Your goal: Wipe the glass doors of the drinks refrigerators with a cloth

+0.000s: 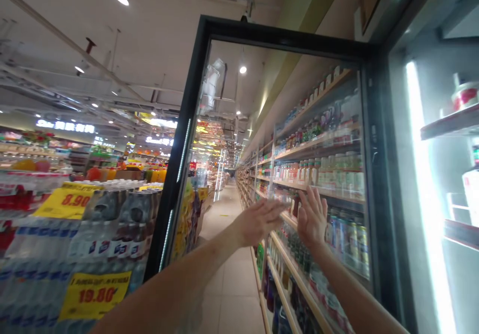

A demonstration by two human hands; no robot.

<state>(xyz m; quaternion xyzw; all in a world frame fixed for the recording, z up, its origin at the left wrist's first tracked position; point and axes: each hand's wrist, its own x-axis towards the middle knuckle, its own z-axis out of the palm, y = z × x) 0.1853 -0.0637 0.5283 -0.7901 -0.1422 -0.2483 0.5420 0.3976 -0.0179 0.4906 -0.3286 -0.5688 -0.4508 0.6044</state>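
Both my arms reach forward to the glass door [232, 124] of a store fridge, which stands swung open with its black frame [179, 149] to the left. My left hand [260, 220] is open, fingers stretched out flat toward the glass. My right hand [312, 216] is open too, palm against or very near the glass, fingers pointing up. Neither hand holds anything. Through the glass I see an aisle and shelves of bottled drinks [325, 169].
The lit fridge interior [445, 174] with shelves and cartons is at the right. Stacked packs of bottled drinks [112, 224] with yellow price signs [93, 294] stand at the left. A tiled aisle floor [228, 284] runs ahead.
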